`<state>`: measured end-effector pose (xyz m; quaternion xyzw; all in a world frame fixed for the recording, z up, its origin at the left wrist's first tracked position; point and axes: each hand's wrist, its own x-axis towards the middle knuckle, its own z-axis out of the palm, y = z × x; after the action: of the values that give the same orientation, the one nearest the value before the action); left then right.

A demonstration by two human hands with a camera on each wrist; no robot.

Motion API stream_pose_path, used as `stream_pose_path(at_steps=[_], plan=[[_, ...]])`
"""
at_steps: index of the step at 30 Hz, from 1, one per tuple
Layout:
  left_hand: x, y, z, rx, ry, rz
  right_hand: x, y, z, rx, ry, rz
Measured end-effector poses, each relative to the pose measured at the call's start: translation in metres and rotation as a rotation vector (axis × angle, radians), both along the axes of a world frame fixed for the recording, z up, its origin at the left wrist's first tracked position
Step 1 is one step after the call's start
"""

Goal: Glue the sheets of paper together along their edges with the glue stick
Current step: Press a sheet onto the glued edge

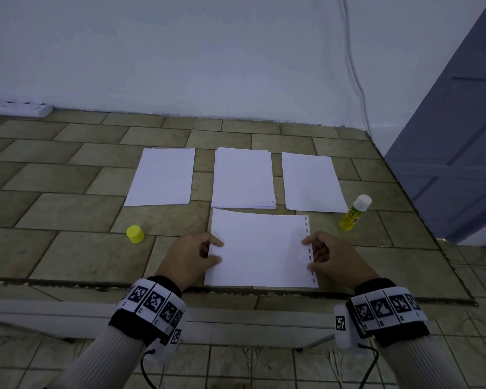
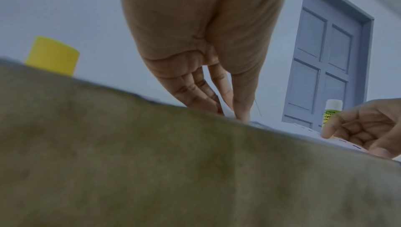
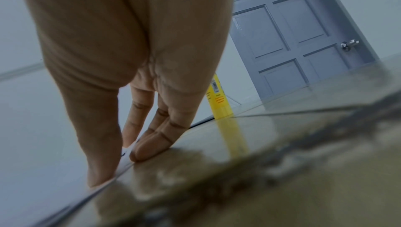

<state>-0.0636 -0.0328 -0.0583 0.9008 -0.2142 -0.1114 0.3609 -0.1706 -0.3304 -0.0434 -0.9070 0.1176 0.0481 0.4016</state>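
Right now both hands hold the nearest sheet of paper (image 1: 260,248) by its short edges. The left hand (image 1: 190,256) pinches the left edge, thumb and forefinger lying on top of the paper and the other fingers curled beneath; the left wrist view shows the edge slipping between its fingers (image 2: 225,91). The right hand (image 1: 334,258) pinches the right edge, the one with a row of dark dashes, thumb and forefinger tip pressed on that strip and the remaining fingers folded under; in the right wrist view its fingertips (image 3: 145,148) meet the tiled table (image 1: 68,209) right at the paper's border. This sheet lies landscape, at the near edge of the tabletop.

Beyond it three more lots of paper lie portrait in a row, each apart from the next: a left sheet (image 1: 162,176), a middle stack (image 1: 243,178) of several leaves whose near edge sits just beside the held sheet's far edge, and a right sheet (image 1: 312,182).

The glue stick (image 1: 354,213) stands upright just right of the right sheet, yellow body with its white top uncovered. Its yellow cap (image 1: 135,234) sits on the table to the left of the left hand, well apart from the stick.

A grey-blue panelled door (image 1: 460,136) stands at the right, and a white power strip (image 1: 20,108) lies by the wall at far left.
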Motion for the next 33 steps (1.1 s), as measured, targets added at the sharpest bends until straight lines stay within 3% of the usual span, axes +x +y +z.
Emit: stream_pose_path(at_steps=[15, 21, 26, 29, 33], plan=[[0.0, 0.002, 0.0, -0.021, 0.017, -0.02, 0.0, 0.003, 0.003, -0.04, 0.026, -0.004], [0.001, -0.007, 0.003, 0.267, -0.161, -0.05, 0.005, 0.009, 0.003, -0.302, 0.104, 0.034], [0.001, -0.027, -0.006, 0.45, -0.193, -0.093, 0.01, 0.019, 0.009, -0.545, 0.187, 0.066], [0.002, -0.033, -0.025, 0.531, -0.26, -0.102, 0.011, 0.034, 0.018, -0.713, 0.111, 0.087], [0.004, -0.034, -0.033, 0.52, -0.282, -0.087, 0.021, 0.082, 0.019, -0.522, -0.009, 0.165]])
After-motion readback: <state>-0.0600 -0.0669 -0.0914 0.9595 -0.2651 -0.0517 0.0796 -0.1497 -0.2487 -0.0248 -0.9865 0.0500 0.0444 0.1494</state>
